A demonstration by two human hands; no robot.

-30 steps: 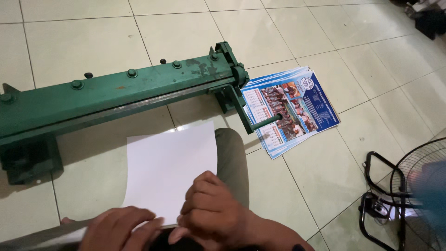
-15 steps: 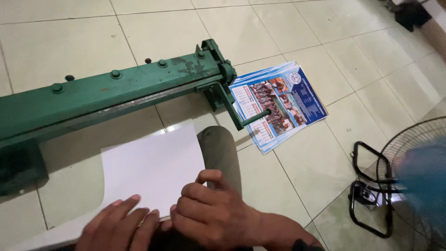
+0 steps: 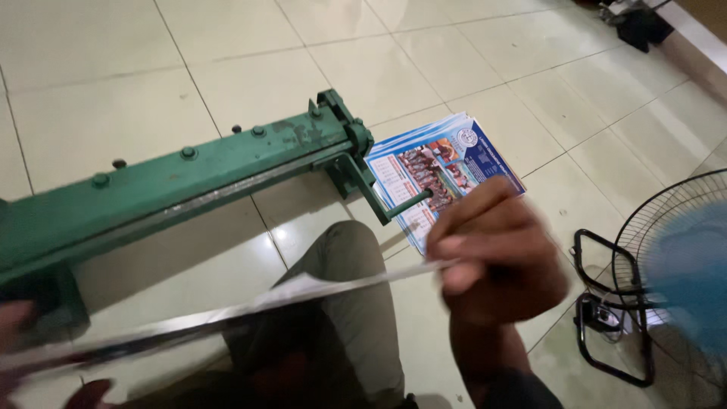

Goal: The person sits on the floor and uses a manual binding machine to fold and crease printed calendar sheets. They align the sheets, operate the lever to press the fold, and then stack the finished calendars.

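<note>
A thin white sheet (image 3: 250,307) is held up edge-on across my lap, blurred by motion. My right hand (image 3: 492,254) pinches its right end between thumb and fingers. My left hand (image 3: 19,333) grips the other end at the left edge of the frame, mostly cut off. Beneath the sheet lies my knee in grey trousers (image 3: 356,303). Beyond it on the tiled floor sits a long green metal machine (image 3: 182,185) with a small handle at its right end. A fanned stack of blue printed sheets (image 3: 439,170) lies beside that end.
A floor fan with a black wire guard and blue blades (image 3: 674,265) stands at the right on a black frame base. Dark objects (image 3: 636,23) sit by the wall at the top right. Pale glossy tiles cover the floor.
The white sheet lay flat on my knee with both hands pressing its near edge; now it is lifted edge-on, my hands far apart at its two ends. The camera has shifted.
</note>
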